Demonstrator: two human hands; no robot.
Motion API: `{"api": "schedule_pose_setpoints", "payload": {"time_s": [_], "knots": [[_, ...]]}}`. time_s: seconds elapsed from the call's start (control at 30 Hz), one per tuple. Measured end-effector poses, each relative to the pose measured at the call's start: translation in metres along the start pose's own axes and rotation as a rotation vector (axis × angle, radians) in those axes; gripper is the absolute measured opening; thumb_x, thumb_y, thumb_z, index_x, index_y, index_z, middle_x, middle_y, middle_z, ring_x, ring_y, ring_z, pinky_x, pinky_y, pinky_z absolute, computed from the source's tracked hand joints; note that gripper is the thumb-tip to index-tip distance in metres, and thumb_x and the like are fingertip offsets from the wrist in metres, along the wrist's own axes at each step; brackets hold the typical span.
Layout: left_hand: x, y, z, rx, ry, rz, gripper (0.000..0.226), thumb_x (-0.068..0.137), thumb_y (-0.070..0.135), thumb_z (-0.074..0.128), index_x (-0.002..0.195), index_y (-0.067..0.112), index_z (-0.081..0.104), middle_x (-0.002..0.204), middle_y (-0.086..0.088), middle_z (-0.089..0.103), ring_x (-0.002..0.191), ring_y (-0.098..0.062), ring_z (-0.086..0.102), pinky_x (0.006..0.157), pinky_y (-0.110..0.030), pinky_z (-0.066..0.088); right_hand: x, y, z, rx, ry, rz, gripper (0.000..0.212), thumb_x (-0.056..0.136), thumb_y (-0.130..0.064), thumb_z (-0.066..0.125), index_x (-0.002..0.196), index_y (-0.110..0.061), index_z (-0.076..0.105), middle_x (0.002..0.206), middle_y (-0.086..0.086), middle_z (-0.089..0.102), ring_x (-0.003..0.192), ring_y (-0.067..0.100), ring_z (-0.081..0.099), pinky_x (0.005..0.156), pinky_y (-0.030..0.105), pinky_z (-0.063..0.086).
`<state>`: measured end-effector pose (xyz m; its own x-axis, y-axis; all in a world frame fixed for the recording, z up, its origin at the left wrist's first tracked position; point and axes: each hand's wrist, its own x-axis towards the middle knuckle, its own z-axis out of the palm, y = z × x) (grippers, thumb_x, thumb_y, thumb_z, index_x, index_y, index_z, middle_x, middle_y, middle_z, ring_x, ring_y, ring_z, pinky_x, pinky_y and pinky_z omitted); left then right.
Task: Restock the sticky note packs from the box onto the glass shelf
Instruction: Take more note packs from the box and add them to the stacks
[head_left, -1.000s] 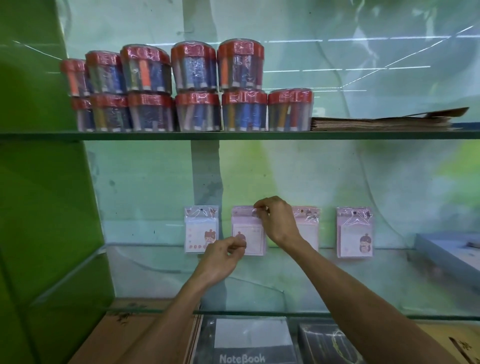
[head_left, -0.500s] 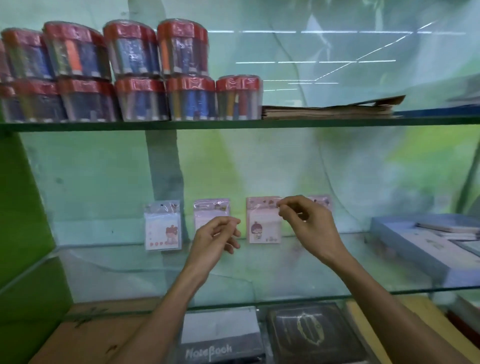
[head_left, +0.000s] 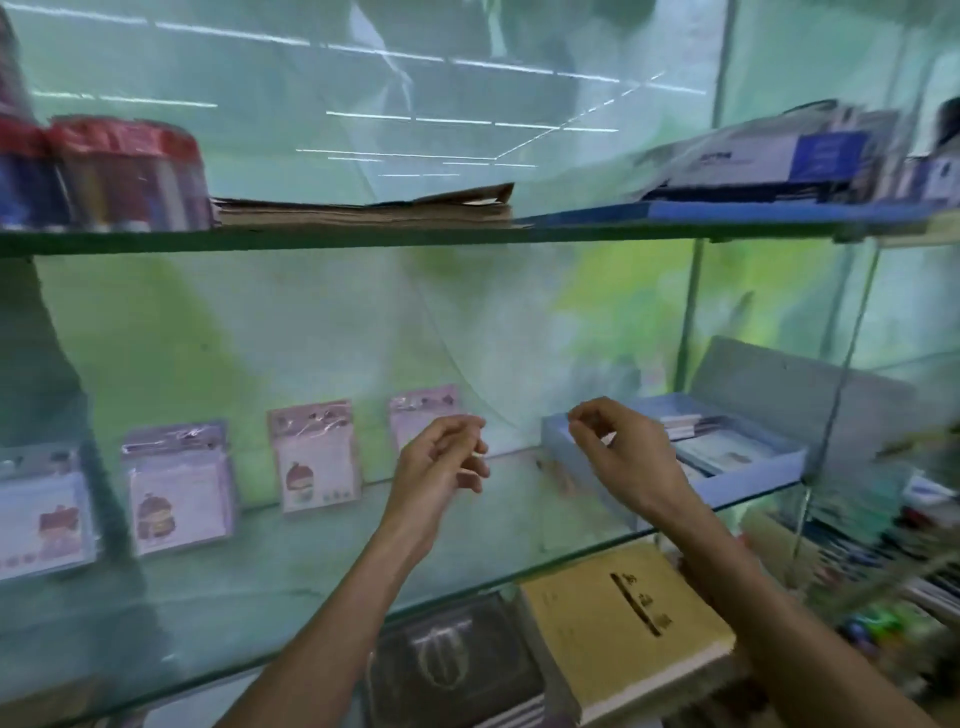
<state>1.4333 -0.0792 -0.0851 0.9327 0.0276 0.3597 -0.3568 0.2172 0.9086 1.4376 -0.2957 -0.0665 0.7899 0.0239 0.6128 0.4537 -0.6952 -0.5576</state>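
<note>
- While both hands hang over the glass shelf (head_left: 311, 587), neither holds a pack: the left hand (head_left: 441, 462) and right hand (head_left: 623, 457) each have a loose, half-curled grip with nothing in it.
- Four sticky note packs (head_left: 317, 457) stand in a row along the far wall, leaning on it so their printed faces show to a shopper; the rightmost is partly hidden behind the left hand.
- To the right, the open blue box (head_left: 675, 447) sits on the same shelf, within easy reach of the right hand, which looks bound there for another pack.
- Below lie notebooks (head_left: 623, 623).
</note>
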Motion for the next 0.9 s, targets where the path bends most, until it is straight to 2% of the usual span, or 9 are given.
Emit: {"api": "schedule_pose_setpoints", "payload": {"time_s": [0.13,0.2,0.27,0.3,0.4,0.5,0.6,0.73,0.9], "knots": [[0.015,-0.016,0.043,0.007,-0.033,-0.019,0.01,0.095,0.009,0.058,0.098,0.007,0.067,0.075,-0.005,0.063,0.062,-0.023,0.057,0.053,-0.029,0.047,0.016,0.057,-0.03,-0.293,-0.091,0.151,0.04,0.087,-0.043,0.063,0.115,-0.015,0.063,0.111,0.005,0.068,0.101,0.023,0.063,0.078,0.032,0.046],[0.02,-0.022,0.06,0.014,-0.04,-0.038,0.01,0.095,0.009,0.058,0.095,0.01,0.068,0.077,-0.006,0.063,0.065,-0.024,0.057,0.054,-0.03,0.047,0.021,0.073,-0.042,-0.441,-0.23,0.233,0.051,0.083,-0.054,0.064,0.116,-0.015,0.062,0.107,0.007,0.068,0.102,0.028,0.062,0.076,0.034,0.046],[0.025,-0.027,0.075,0.028,-0.049,-0.054,0.01,0.096,0.01,0.058,0.096,0.011,0.068,0.079,-0.006,0.062,0.068,-0.024,0.056,0.055,-0.031,0.047,0.026,0.084,-0.05,-0.505,-0.351,0.26,0.036,0.08,-0.06,0.064,0.085,-0.024,0.065,0.074,0.003,0.059,0.082,0.026,0.062,0.064,0.032,0.042],[0.028,-0.029,0.081,0.036,-0.054,-0.061,0.01,0.096,0.011,0.058,0.097,0.011,0.069,0.079,-0.005,0.063,0.068,-0.025,0.056,0.056,-0.032,0.047,0.027,0.084,-0.053,-0.495,-0.383,0.26,0.038,0.079,-0.061,0.064,0.063,-0.028,0.054,0.06,-0.001,0.049,0.067,0.022,0.056,0.057,0.031,0.037],[0.035,-0.033,0.095,0.075,-0.066,-0.081,0.012,0.096,0.012,0.058,0.1,0.008,0.068,0.081,-0.005,0.063,0.066,-0.021,0.057,0.056,-0.03,0.048,0.035,0.093,-0.059,-0.424,-0.399,0.254,0.062,0.074,-0.062,0.067,0.047,-0.018,0.034,0.045,-0.002,0.031,0.045,0.015,0.036,0.051,0.031,0.025],[0.04,-0.033,0.101,0.133,-0.065,-0.122,0.012,0.096,0.012,0.058,0.1,0.008,0.068,0.083,-0.007,0.061,0.06,-0.019,0.054,0.054,-0.03,0.046,0.038,0.095,-0.061,-0.266,-0.289,0.224,0.051,0.074,-0.053,0.072,0.056,-0.01,0.049,0.049,-0.003,0.038,0.047,0.014,0.038,0.05,0.03,0.026],[0.044,-0.029,0.1,0.097,-0.075,-0.211,0.018,0.096,0.019,0.059,0.105,0.003,0.064,0.085,-0.012,0.059,0.059,-0.022,0.055,0.053,-0.032,0.048,0.038,0.079,-0.065,0.016,-0.179,0.174,0.022,0.078,-0.035,0.075,0.082,-0.016,0.064,0.074,-0.003,0.061,0.068,0.017,0.059,0.058,0.032,0.045],[0.051,-0.015,0.098,-0.044,-0.078,-0.349,0.038,0.096,0.034,0.058,0.114,0.001,0.054,0.099,-0.021,0.066,0.071,-0.031,0.069,0.065,-0.04,0.059,0.036,0.054,-0.058,0.078,0.039,-0.036,0.016,0.082,-0.033,0.072,0.091,-0.022,0.064,0.08,-0.005,0.059,0.073,0.011,0.055,0.06,0.025,0.041],[0.06,0.0,0.094,-0.212,-0.027,-0.363,0.039,0.096,0.036,0.057,0.108,-0.001,0.057,0.097,-0.024,0.068,0.082,-0.035,0.071,0.077,-0.045,0.061,0.031,0.053,-0.034,-0.135,0.122,-0.608,0.01,0.089,-0.02,0.068,0.089,-0.011,0.064,0.084,0.003,0.057,0.075,0.023,0.054,0.061,0.035,0.044]]}}
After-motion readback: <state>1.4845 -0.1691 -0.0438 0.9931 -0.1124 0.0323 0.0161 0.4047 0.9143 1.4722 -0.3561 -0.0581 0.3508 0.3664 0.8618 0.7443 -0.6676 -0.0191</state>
